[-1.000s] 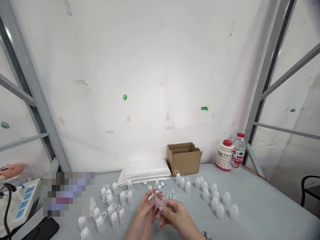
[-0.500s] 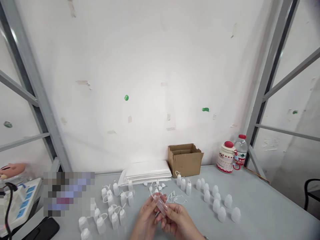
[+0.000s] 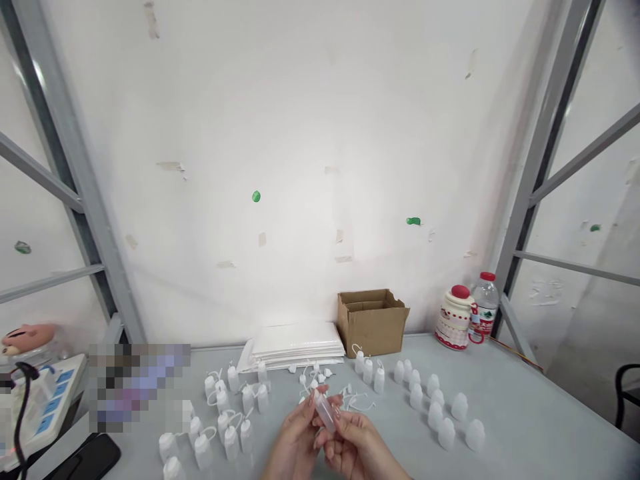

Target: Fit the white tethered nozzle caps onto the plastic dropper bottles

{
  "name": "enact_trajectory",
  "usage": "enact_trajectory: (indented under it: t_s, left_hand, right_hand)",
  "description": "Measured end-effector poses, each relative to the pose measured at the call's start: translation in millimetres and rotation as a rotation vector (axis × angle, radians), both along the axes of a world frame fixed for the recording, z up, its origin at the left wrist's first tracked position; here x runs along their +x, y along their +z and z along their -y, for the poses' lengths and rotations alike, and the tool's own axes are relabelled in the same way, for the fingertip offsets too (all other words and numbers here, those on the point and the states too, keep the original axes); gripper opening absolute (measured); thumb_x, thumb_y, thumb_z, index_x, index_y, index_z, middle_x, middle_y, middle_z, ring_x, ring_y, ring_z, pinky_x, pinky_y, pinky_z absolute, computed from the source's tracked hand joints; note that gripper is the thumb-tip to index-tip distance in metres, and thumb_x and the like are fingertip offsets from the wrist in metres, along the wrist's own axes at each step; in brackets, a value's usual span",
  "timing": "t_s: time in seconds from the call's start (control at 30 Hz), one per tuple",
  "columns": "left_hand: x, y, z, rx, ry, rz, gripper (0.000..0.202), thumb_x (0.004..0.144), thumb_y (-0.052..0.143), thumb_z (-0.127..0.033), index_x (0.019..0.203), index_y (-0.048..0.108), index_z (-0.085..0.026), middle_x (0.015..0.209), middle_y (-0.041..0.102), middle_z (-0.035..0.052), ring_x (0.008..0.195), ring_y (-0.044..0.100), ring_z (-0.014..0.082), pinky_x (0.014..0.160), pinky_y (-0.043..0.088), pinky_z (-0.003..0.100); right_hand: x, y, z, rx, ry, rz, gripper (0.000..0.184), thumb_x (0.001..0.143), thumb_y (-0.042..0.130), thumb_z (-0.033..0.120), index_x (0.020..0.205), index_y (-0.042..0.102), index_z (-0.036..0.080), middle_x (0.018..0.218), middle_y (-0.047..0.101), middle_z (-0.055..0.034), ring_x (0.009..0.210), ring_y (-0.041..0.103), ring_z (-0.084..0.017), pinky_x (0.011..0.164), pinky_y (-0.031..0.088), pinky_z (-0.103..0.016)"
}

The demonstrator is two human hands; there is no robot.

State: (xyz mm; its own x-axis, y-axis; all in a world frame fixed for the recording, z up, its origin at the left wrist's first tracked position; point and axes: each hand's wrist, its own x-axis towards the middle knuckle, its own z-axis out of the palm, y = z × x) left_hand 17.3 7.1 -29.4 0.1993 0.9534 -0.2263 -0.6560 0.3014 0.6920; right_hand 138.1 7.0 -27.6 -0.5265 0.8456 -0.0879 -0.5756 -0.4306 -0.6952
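Observation:
Between my two hands is a small translucent plastic squeeze bottle (image 3: 326, 415), tilted with its white top toward the upper left. My left hand (image 3: 296, 433) pinches it near the top, and my right hand (image 3: 353, 437) grips its lower end. Just beyond my fingers lie loose white caps (image 3: 321, 378) and several thin white strap pieces (image 3: 360, 402). Capped bottles with looped straps (image 3: 231, 441) stand in a group to the left. Several bottles without straps (image 3: 447, 433) stand on the right.
A stack of white sheets (image 3: 295, 343) and an open cardboard box (image 3: 375, 331) are against the wall. At the back right stand a red-lidded jar (image 3: 453, 320) and a water bottle (image 3: 484, 300). A phone (image 3: 90, 459) and power strip (image 3: 55, 393) lie at left.
The small bottle has turned slightly more upright in my hands, and its white top now shows above my left fingers. The whole view has shifted a little.

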Motion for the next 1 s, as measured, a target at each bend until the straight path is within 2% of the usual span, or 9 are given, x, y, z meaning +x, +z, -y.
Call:
enact_trajectory:
  t_s: [0.1,0.2,0.3,0.43,0.6,0.8,1.0]
  left_hand:
    - [-1,4.7,1,0.040,0.018,-0.031,0.044,0.054,0.075,-0.044,0.086,0.071,-0.015,0.084,0.071,0.0114,0.070,0.061,0.0179,0.056,0.042,0.025]
    - [-4,6.2,1,0.120,0.045,-0.096,0.043,0.053,0.075,-0.045,0.082,0.072,-0.014,0.079,0.071,0.0107,0.063,0.058,0.0158,0.056,0.042,0.026]
    - [-7,4.0,-1,0.143,0.089,-0.169,0.043,0.052,0.074,-0.047,0.080,0.073,-0.014,0.081,0.071,0.0109,0.053,0.053,0.0128,0.047,0.038,0.025]
    - [-8,2.2,-3,0.130,0.144,-0.224,0.039,0.051,0.075,-0.044,0.076,0.073,-0.014,0.091,0.071,0.0129,0.059,0.056,0.0159,0.044,0.037,0.024]
    - [-3,1.4,-1,0.079,0.060,-0.140,0.039,0.056,0.074,-0.040,0.085,0.072,-0.014,0.090,0.071,0.0134,0.071,0.061,0.0203,0.050,0.041,0.025]
    - [0,-4.9,-4,0.058,0.036,-0.062,0.035,0.058,0.074,-0.036,0.084,0.071,-0.013,0.082,0.071,0.0122,0.074,0.062,0.0218,0.061,0.045,0.028]
    - [-4,8.0,0,0.079,-0.053,-0.001,0.030,0.068,0.064,-0.033,0.091,0.069,-0.013,0.091,0.070,0.0121,0.085,0.061,0.0234,0.071,0.044,0.031]
  right_hand:
    - [-1,-2.3,-1,-0.020,0.003,0.000,0.040,0.054,0.079,0.042,0.072,0.070,0.007,0.058,0.069,-0.0084,0.043,0.057,-0.006,0.044,0.040,-0.014]
    - [-2,-3.9,-1,0.009,-0.014,0.017,0.041,0.055,0.077,0.046,0.069,0.069,0.009,0.058,0.069,-0.0076,0.041,0.056,-0.006,0.043,0.039,-0.015]
    - [-4,-5.4,-1,0.097,-0.040,0.085,0.042,0.055,0.075,0.049,0.068,0.068,0.010,0.059,0.069,-0.0065,0.042,0.055,-0.006,0.042,0.037,-0.016]
    - [-4,-7.3,-1,0.257,-0.132,0.269,0.038,0.056,0.076,0.046,0.069,0.067,0.011,0.058,0.068,-0.0034,0.045,0.055,-0.008,0.045,0.038,-0.019]
    - [-5,-10.7,-3,0.265,-0.200,0.365,0.040,0.051,0.075,0.049,0.061,0.064,0.012,0.052,0.063,-0.0002,0.041,0.051,-0.008,0.045,0.037,-0.021]
    - [-5,-9.5,-2,0.243,-0.146,0.287,0.040,0.057,0.072,0.050,0.055,0.062,0.011,0.050,0.059,-0.0003,0.042,0.049,-0.007,0.045,0.033,-0.020]
    - [-2,-1.1,1,0.219,-0.100,0.213,0.037,0.062,0.071,0.047,0.061,0.064,0.011,0.054,0.061,-0.0018,0.042,0.048,-0.007,0.046,0.034,-0.020]
